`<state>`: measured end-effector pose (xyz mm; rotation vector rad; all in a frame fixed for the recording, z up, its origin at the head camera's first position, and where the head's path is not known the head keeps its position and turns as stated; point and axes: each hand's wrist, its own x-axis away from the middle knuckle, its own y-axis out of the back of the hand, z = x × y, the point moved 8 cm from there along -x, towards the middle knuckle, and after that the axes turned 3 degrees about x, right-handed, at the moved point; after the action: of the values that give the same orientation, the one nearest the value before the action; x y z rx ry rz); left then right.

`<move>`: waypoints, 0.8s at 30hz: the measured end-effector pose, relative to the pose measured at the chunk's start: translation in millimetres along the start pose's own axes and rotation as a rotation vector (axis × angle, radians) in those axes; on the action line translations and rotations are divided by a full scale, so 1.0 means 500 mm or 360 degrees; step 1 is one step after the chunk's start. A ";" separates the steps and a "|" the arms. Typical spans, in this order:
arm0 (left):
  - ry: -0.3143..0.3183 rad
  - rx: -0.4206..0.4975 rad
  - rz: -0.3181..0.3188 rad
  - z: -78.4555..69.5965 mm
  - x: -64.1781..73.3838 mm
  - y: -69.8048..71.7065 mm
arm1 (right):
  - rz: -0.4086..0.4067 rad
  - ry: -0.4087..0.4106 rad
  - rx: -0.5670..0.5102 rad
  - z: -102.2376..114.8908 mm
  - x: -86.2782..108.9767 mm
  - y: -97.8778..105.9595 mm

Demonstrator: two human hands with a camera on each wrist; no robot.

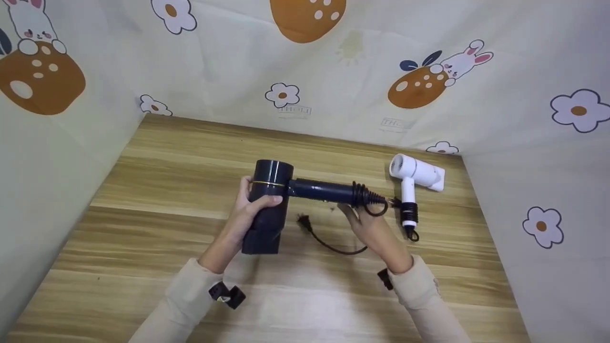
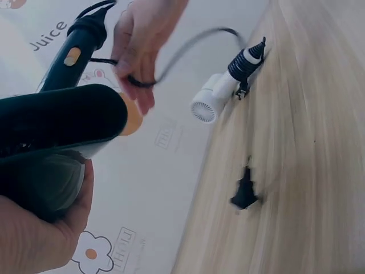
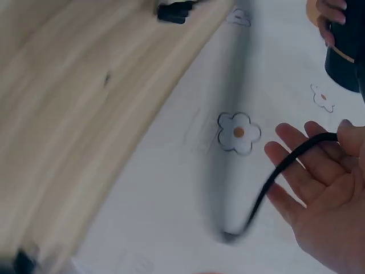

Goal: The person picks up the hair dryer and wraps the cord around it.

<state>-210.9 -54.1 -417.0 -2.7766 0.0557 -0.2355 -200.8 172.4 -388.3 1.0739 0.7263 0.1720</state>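
A dark blue hair dryer with a gold ring is held up over the wooden table, its handle pointing right. My left hand grips the barrel, thumb across the near side. Black cord is coiled around the handle's end. Below that end is my right hand. In the right wrist view the cord crosses the fingers of this hand, pinched near the thumb tip. A loose length of it curves left to a black plug, also visible in the left wrist view, where the plug looks blurred.
At the back right of the table lies a white hair dryer, black cord wound around its handle. Patterned cloth walls with flowers and rabbits enclose the table at the back and both sides.
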 end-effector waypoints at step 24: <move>-0.0062 0.0122 -0.0173 -0.010 -0.004 0.009 | 0.0430 -0.0608 -0.0822 0.040 0.003 -0.083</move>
<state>-213.7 -59.6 -414.3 -2.7096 -0.1123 -0.2068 -196.3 138.1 -418.7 0.6737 0.1696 0.3536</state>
